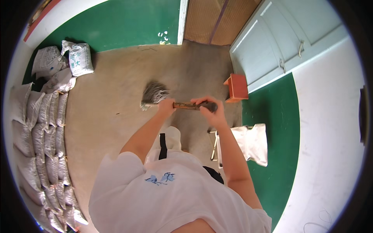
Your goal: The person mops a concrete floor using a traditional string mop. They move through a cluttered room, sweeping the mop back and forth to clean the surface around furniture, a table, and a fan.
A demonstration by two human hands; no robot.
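Note:
A mop with grey and white strands [154,93] rests on the floor ahead of me, its strands somewhat blurred. Its brown wooden handle [182,106] runs toward the right across my front. My left hand [166,107] is closed round the shaft, on the side nearer the mop head. Close to the dark handle end, my right hand [214,113] grips with its fingers bent over the wood. Part of the shaft between the left hand and the strands is hard to make out.
Stacked filled sacks [46,139] line the left wall, with more white bags [81,58] at the far left corner. On the right are a red-orange stool [237,88], a folding chair with pale fabric [248,143] and a light blue door [279,42]. Brown corrugated panels [202,19] stand at the back.

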